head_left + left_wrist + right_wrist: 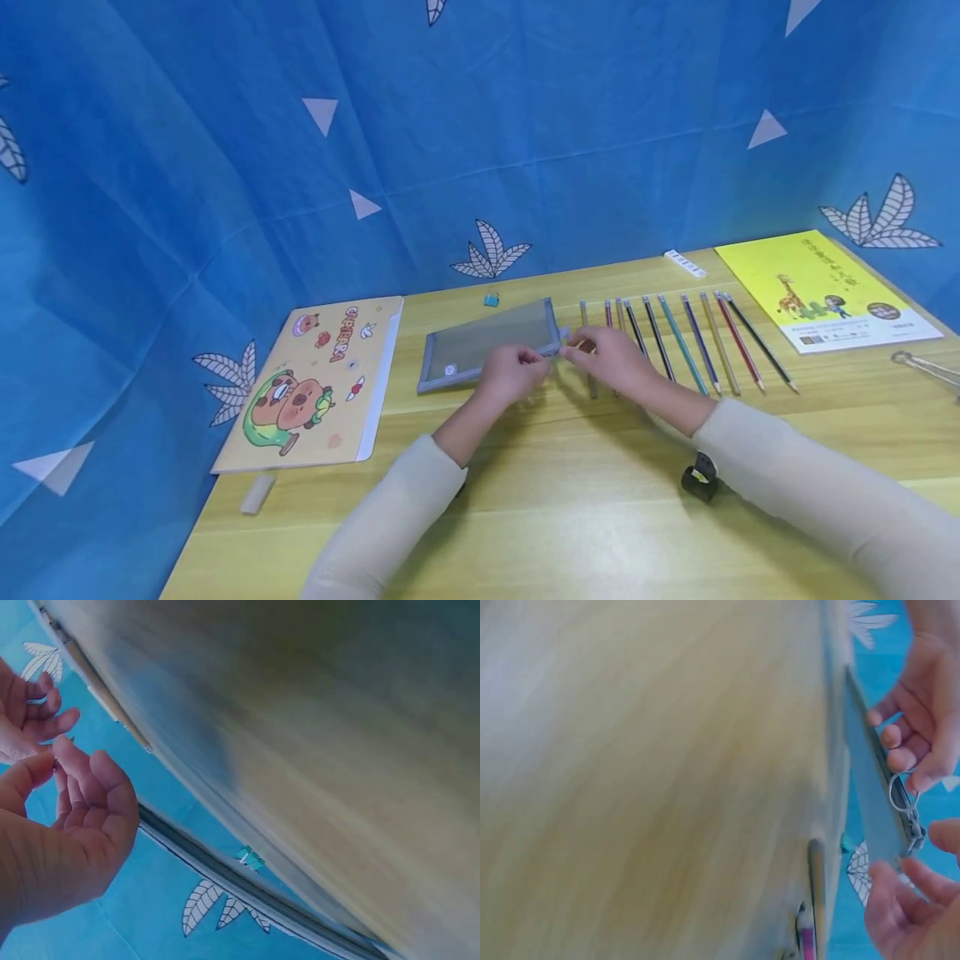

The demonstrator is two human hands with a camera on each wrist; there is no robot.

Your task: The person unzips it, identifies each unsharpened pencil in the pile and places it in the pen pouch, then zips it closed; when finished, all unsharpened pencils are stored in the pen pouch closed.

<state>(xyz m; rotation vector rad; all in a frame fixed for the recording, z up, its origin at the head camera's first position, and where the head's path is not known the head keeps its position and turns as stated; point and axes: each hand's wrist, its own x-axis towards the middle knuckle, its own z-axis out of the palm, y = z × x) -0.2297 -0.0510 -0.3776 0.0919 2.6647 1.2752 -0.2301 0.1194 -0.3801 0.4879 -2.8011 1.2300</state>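
A grey see-through zip pouch (487, 337) is tilted up off the wooden table between both hands. My left hand (513, 375) pinches the ring of the zipper pull (904, 793) between thumb and forefinger, near the pouch's right end. At that same end corner, my right hand (611, 358) pinches the pouch with thumb and fingertips. Both hands come close together there, as the left wrist view also shows with the left hand (71, 832) in front. Right of the pouch lies a row of several pencils (678, 342), partly behind my right hand.
A capybara folder (322, 375) lies on the left, with a white eraser (258, 494) at its near edge. Behind the pouch sits a blue binder clip (491, 300). Farther right are a small white oblong block (685, 263), a yellow booklet (825, 292) and a metal object (926, 365).
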